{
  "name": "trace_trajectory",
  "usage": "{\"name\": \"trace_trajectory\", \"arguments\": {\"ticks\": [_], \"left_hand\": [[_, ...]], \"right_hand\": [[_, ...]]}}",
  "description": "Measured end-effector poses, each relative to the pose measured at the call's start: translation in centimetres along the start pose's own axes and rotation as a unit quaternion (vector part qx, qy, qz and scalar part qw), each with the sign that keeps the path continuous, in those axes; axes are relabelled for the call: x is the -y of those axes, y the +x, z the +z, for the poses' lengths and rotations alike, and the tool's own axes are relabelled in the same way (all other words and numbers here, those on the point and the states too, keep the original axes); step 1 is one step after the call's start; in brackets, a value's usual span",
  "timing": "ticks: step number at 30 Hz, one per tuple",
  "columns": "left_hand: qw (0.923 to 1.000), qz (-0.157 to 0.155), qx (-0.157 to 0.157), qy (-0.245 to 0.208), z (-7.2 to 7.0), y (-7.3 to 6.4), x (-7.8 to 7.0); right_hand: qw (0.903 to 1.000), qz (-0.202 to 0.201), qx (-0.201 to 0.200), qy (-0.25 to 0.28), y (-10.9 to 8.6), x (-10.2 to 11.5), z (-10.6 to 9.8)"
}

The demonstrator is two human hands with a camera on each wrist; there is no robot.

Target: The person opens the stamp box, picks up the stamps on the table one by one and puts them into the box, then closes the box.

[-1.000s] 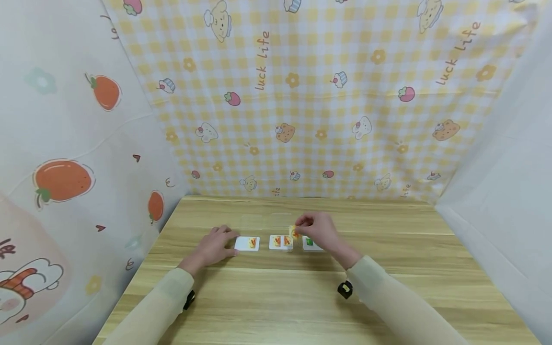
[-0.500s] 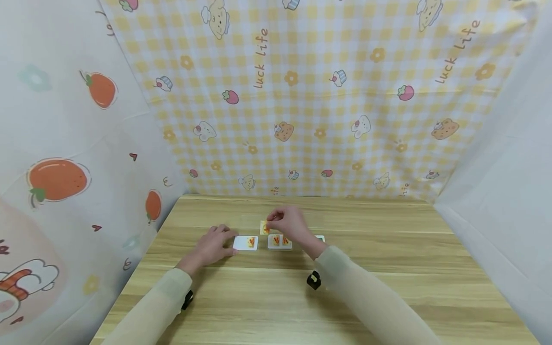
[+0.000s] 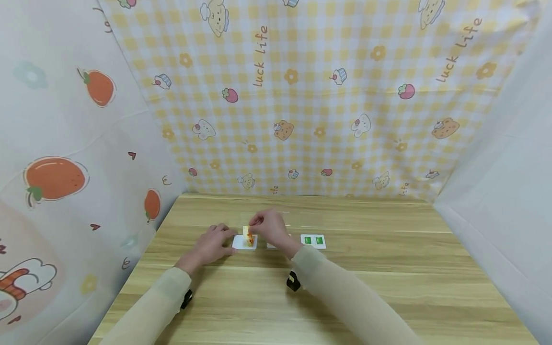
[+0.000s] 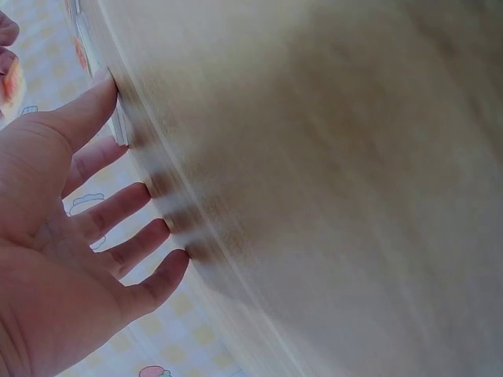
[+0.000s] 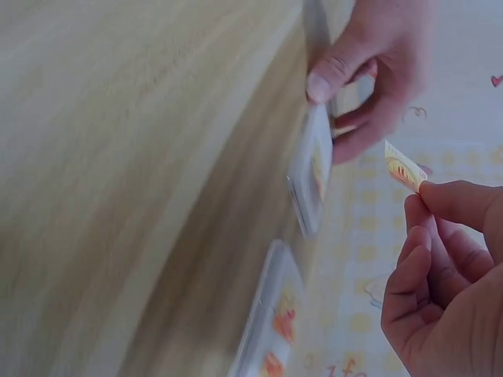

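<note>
My right hand pinches a small yellow picture card between thumb and forefinger. It holds the card just above the left white rectangular case. My left hand grips that case's left end, thumb on the near corner and forefinger on the far one. In the left wrist view, the other left fingers spread with their tips at the tabletop. An orange-and-yellow picture lies on the left case's right half, partly covered by the held card in the head view.
A middle white case bears two orange-and-yellow pictures; my right hand mostly hides it in the head view. Farther right lies another white case with two green pictures. Clear flat sheets lie behind the cases on the wooden table.
My right hand has moved left with the yellow card, from beside the right case, past the middle case, to the left case. The green pictures have come into view. The left hand stays put.
</note>
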State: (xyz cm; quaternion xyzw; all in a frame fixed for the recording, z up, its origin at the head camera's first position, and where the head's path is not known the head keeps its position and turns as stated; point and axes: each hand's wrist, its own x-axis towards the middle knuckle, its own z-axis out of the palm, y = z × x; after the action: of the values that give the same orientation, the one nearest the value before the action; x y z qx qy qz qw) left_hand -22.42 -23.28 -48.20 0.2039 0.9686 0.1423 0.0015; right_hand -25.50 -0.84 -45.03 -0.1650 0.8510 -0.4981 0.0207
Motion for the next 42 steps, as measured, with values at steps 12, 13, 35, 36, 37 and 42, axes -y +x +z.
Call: {"name": "trace_trajectory", "arguments": {"ticks": [12,13,35,36,37,42], "left_hand": [[0.9999,0.009,-0.01,0.009,0.3,0.2,0.2],[0.9999,0.009,-0.01,0.009,0.3,0.2,0.2],[0.9999,0.006,-0.009,0.006,0.3,0.2,0.1],[0.9999,0.006,-0.01,0.007,0.4,0.2,0.1],[0.9999,0.005,-0.011,0.008,0.4,0.2,0.1],[0.9999,0.006,-0.011,0.009,0.3,0.2,0.1]], "right_hand": [[0.9956,0.041,0.0,-0.084,0.6,-0.2,3.1],[0.9957,0.042,0.0,-0.083,0.6,-0.1,3.2],[0.9726,0.039,-0.014,-0.229,1.4,-0.4,5.4],[0.9721,0.038,-0.016,-0.231,1.4,-0.4,5.4],[0.9719,0.036,-0.017,-0.232,1.4,-0.4,5.4],[0.971,0.025,-0.019,-0.237,1.5,-0.3,5.6]]}}
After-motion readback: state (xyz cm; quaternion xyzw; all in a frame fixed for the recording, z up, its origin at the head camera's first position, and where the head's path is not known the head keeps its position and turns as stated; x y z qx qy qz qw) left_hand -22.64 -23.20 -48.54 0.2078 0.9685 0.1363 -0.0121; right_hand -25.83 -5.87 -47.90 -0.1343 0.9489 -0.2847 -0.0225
